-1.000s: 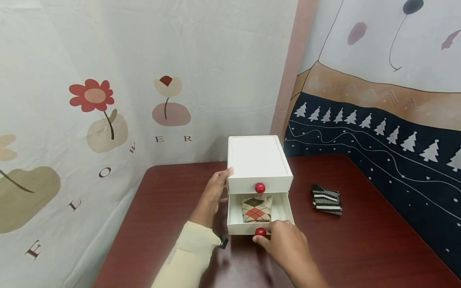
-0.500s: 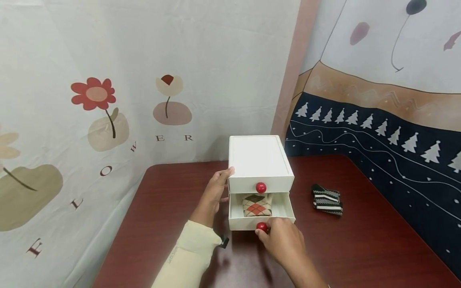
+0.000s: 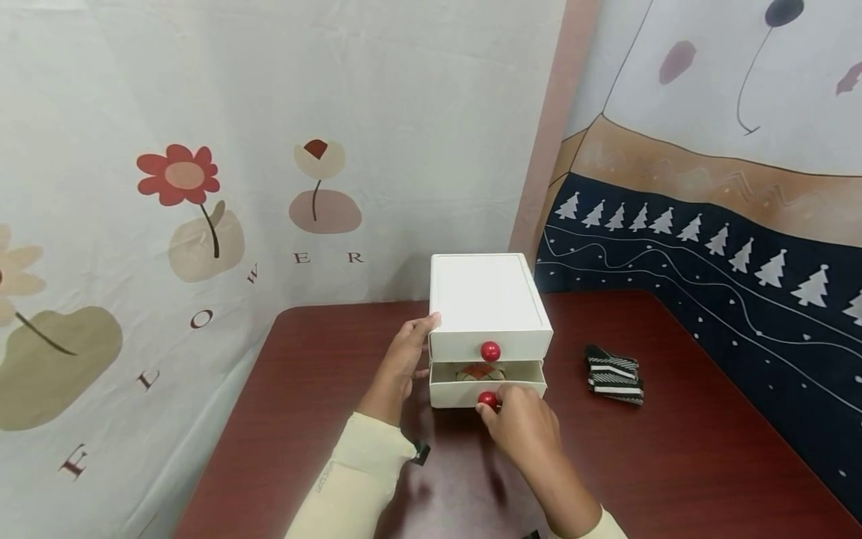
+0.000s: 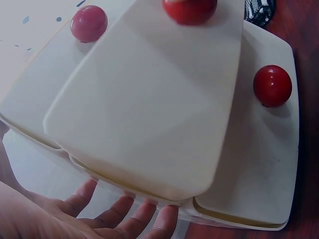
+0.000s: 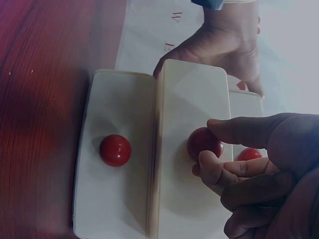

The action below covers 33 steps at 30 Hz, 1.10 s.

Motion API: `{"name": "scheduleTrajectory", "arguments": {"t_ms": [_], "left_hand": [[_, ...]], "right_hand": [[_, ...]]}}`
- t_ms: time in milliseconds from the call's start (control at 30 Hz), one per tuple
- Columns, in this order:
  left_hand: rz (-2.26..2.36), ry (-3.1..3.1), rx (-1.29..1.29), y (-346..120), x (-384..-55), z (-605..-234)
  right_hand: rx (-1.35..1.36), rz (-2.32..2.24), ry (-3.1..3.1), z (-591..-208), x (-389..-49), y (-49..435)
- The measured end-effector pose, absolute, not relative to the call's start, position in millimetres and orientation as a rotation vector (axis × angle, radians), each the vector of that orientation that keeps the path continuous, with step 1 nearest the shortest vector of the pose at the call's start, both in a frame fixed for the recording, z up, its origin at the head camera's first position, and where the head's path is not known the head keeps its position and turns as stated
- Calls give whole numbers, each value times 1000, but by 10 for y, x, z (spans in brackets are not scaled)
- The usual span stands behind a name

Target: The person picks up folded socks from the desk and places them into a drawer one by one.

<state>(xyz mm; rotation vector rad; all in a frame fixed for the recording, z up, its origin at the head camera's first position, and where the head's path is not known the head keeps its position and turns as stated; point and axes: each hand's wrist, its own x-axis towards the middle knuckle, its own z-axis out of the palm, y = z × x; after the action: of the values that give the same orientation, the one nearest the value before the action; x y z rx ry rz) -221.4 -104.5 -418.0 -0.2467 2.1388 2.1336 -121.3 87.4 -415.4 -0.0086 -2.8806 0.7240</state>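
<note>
Bench (image 3: 310, 382), left to right: our left hand (image 3: 406, 350) rests, fingers extended, against the side of 1 white cabinet (image 3: 486, 292); its middle drawer (image 3: 453, 395) of 3 stands partly out, holding patterned fabric (image 3: 480, 372); our right hand (image 3: 524, 423) pinches that drawer's red knob (image 3: 486, 399); rightmost, apart from the cabinet, we list 1 folded dark-and-white striped textile (image 3: 614, 376).

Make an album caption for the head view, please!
Left hand on the white cabinet, right hand pinching the red knob of an open drawer.
</note>
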Motion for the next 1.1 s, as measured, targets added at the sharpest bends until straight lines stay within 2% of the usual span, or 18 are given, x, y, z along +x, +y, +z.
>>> {"name": "scheduleTrajectory", "arguments": {"t_ms": [500,1100], "left_hand": [[2132,2131,-244,-1053,-2196,-4184],[2136,2112,-233,-1069,-2192,-4165]], "right_hand": [[-44,756,-2807,-4237,-1444,826],[-71,784,-2815,-4239,-1527,813]]}}
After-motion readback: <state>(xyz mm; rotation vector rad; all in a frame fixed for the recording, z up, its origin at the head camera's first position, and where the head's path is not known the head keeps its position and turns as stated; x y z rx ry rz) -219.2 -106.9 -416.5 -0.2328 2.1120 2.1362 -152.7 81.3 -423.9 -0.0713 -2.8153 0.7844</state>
